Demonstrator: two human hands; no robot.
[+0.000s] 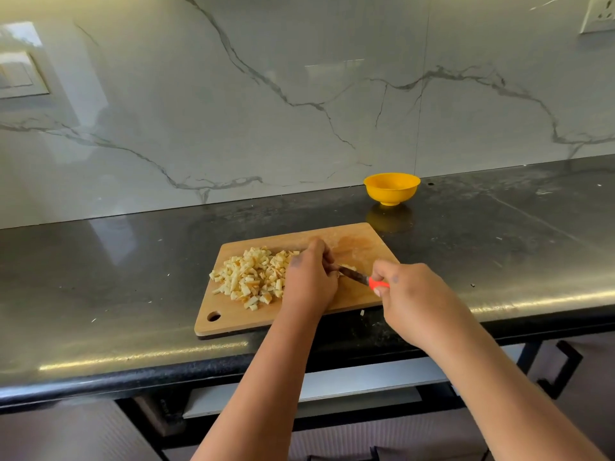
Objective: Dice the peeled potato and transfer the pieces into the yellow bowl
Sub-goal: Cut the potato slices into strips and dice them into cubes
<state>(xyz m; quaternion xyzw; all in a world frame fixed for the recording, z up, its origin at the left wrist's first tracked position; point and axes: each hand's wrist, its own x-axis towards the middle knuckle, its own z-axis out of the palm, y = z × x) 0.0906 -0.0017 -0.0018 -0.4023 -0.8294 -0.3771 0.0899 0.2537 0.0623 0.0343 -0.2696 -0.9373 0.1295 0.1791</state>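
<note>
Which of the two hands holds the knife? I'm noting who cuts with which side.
The right hand grips the knife by its orange handle; the left hand rests curled on the cutting board beside the diced potato.

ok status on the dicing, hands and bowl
Right hand grips knife, left hand curled over the last bit at the blade. Dice pile on board. Bowl beyond board, contents unseen. Path clear.

Single head-worn view, wide angle, looks forward and down from above the counter's (100, 261) front edge; faces the marble wall (233, 94) square-on, lines bowed at the frame edges; cutting board (283, 317) sits mid-frame, close, both forearms enter from bottom; no second view to overlap
</note>
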